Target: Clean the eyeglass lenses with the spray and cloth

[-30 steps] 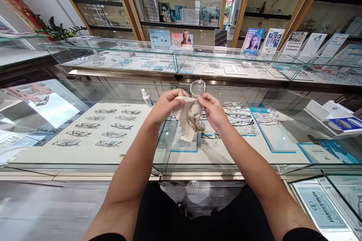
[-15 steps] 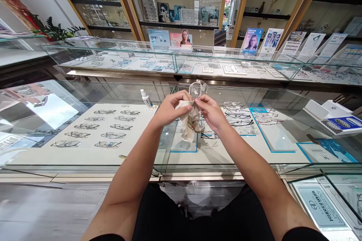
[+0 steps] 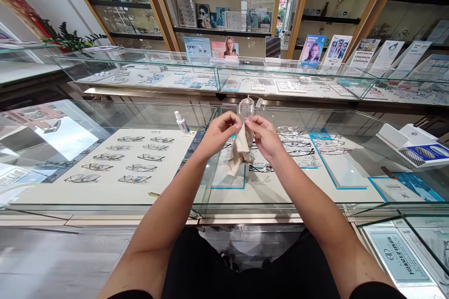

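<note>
A pair of thin-rimmed eyeglasses is held upright above the glass counter, with one round lens facing me and a small tag on the far side. My right hand pinches the lower part of the eyeglasses between thumb and fingers. Fingertips of my left hand are closed on the top of a beige cleaning cloth, right beside the frame. The cloth hangs down between both hands. Exactly where the cloth meets the rim is hidden by the fingers.
Beneath the glass top lie several eyeglasses in rows. A white spray bottle stands left of my hands. An opened white-and-blue box rests at the right. Another glass display case runs behind.
The eyeglasses have risen slightly and turned, showing the lens more fully. My left hand has shifted a little right and lower, and the cloth now hangs narrower between the hands.
</note>
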The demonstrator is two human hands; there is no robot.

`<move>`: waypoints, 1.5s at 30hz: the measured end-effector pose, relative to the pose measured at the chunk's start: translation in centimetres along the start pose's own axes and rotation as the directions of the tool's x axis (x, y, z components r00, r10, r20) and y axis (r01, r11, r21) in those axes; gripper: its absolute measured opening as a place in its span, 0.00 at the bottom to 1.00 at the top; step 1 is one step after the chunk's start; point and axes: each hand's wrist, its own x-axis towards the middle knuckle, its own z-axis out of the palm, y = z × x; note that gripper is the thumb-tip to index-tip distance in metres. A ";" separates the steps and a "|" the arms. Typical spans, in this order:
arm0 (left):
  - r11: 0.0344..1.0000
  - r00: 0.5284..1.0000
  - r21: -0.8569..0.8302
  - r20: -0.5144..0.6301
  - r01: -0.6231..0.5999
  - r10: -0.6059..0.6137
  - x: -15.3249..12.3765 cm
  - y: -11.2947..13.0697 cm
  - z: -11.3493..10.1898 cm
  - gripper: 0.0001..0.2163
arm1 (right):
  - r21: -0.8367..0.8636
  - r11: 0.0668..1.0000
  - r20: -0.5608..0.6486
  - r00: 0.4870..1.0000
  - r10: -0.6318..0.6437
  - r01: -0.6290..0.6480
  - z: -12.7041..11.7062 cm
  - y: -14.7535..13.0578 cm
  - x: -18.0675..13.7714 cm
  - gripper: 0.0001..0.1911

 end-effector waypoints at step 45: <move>0.863 0.938 -0.370 0.085 0.343 -0.337 -0.3 -0.7 2.4 0.26 | 0.106 0.989 -0.031 0.995 -0.097 0.100 -0.8 -0.6 0.8 0.16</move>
